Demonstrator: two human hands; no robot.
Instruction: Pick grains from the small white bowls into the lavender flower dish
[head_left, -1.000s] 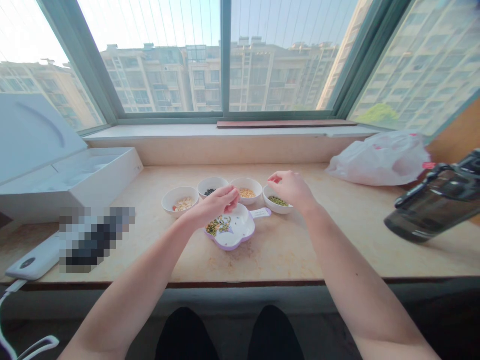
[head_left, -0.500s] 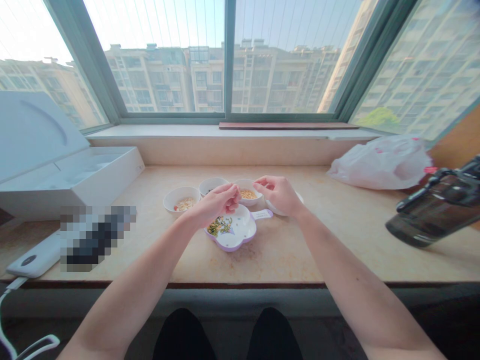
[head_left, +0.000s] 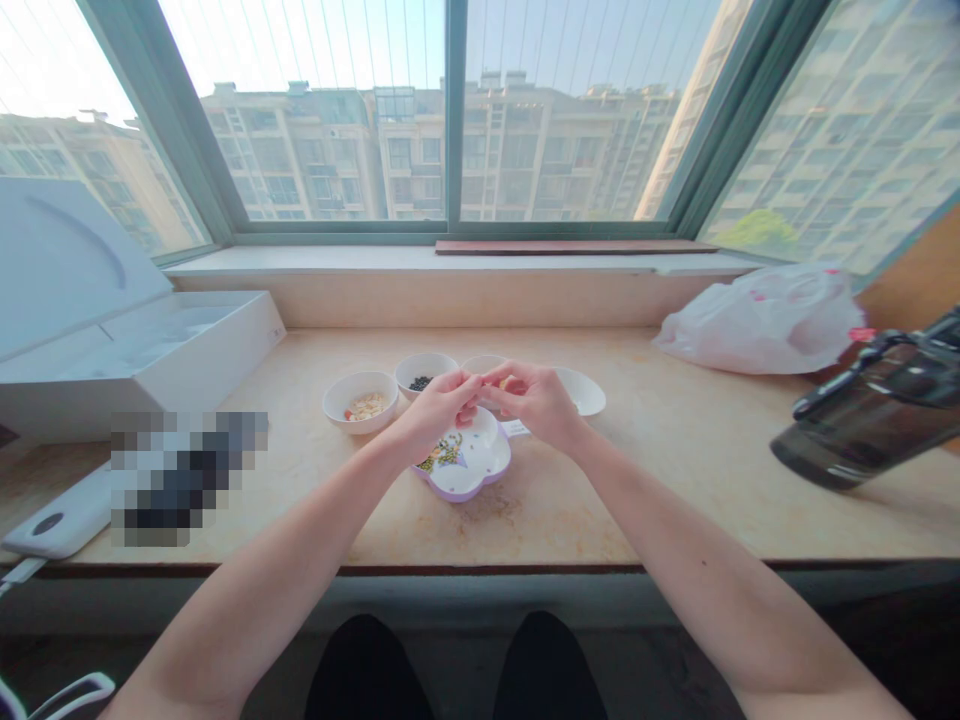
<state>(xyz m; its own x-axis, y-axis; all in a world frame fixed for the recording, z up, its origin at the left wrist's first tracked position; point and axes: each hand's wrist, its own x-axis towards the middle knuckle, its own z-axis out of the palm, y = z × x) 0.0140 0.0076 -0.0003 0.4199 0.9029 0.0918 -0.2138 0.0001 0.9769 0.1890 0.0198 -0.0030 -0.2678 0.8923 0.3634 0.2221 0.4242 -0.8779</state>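
My left hand point(head_left: 448, 405) and my right hand point(head_left: 525, 392) meet at the fingertips above a white, purple-rimmed plate point(head_left: 472, 477). Both are pinched closed; anything between the fingertips is too small to make out. Green and yellowish bits point(head_left: 444, 455) lie on the plate's left side. Behind my hands stand a bowl of pale pieces with something red point(head_left: 365, 407), a bowl of black beans point(head_left: 422, 382) and a partly hidden white bowl point(head_left: 480, 363). A white dish point(head_left: 589, 393) sits just right of my right hand.
An open white box point(head_left: 202, 345) stands at the left, with a white power bank point(head_left: 64, 520) and a pixelated object point(head_left: 191, 480) in front. At the right are a plastic bag point(head_left: 765, 320) and a dark transparent jug point(head_left: 870, 425). A window ledge runs behind.
My right hand has moved left, and its fingertips now touch those of my left hand. It has uncovered the dish at the right and covers much of the bowl with yellow pieces.
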